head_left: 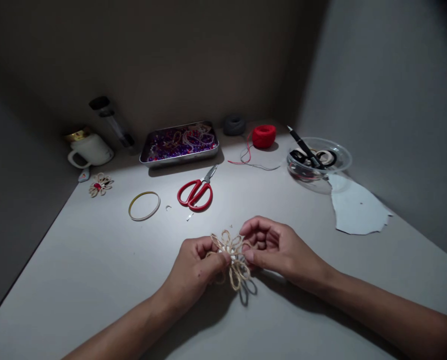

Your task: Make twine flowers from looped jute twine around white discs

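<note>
1. The pale counter (pixel 96 280) carries everything; the work is at its near middle.
2. The left hand (pixel 199 262) has its grip pinched on a twine flower, thumb over the white centre.
3. The right hand (pixel 274 245) has a narrow grip at the flower's right-hand loops, fingers curled; I cannot tell whether it is pinching any twine.
4. The metal tray (pixel 178 159) of purple and red beads stands at the back, with the clear bowl (pixel 345 155) far to the right, a pen leaning in it.
5. The red-handled scissors (pixel 197 194) lie beyond the hands, in neither grip.
6. 2 balls of thread, the red ball (pixel 264 136) and the grey ball (pixel 234 125), sit right of the tray, loose ends trailing.
7. The twine flower (pixel 227 248) is between the 2 hands, just above the counter. Its loops already fan out around the centre, so I judge the petal shaping largely done.
8. The other flower (pixel 101 185) lies at the left with 1 red piece at its centre. No such piece shows on the held flower; by that comparison, the centre looks unfinished, though the thumb hides part.
9. Small scraps (pixel 190 217) lie near the scissors.
</note>
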A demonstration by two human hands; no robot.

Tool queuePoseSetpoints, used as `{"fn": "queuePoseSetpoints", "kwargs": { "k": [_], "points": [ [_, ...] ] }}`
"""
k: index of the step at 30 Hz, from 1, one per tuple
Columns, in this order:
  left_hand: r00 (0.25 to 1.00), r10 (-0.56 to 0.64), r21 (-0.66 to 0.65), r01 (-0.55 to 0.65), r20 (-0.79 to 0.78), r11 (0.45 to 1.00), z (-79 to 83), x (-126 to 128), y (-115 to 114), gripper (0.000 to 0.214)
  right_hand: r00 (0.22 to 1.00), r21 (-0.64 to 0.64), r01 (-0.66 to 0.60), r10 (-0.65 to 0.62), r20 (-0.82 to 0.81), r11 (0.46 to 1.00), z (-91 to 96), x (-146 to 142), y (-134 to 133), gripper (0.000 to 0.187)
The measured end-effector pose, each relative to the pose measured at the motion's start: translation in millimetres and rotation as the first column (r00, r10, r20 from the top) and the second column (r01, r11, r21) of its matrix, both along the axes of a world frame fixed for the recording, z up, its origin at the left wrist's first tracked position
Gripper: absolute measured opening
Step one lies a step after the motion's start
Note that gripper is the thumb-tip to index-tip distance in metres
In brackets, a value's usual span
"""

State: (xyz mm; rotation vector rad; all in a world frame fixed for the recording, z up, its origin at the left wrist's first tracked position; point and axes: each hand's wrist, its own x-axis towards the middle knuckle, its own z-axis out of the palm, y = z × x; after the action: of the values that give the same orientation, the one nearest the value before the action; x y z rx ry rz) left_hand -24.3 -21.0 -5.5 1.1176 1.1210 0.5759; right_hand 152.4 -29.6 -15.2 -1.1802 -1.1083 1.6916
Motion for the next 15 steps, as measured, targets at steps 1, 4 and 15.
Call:
{"fn": "queuePoseSetpoints", "kwargs": {
  "k": [1,4,15],
  "points": [
    [1.000,-0.001,0.002,0.001,0.009,1.000,-0.6,-0.6,-0.4,0.019,1.000,0.015,-0.002,0.002,0.019,1.000,0.1,0.6,0.5,0.022],
    [1.000,0.012,0.008,-0.012,0.026,1.000,-1.4,-1.8,-1.7,0.019,0.999,0.021,-0.005,0.004,0.035,1.000,-0.2,2.6,1.7,0.015],
    [0.993,-0.033,0.012,0.032,0.115,0.999,-2.7,-1.8,-3.3,0.016,0.976,-0.115,-0.093,0.068,-0.207,0.989,-5.9,4.2,-1.2,0.023]
  ]
}}
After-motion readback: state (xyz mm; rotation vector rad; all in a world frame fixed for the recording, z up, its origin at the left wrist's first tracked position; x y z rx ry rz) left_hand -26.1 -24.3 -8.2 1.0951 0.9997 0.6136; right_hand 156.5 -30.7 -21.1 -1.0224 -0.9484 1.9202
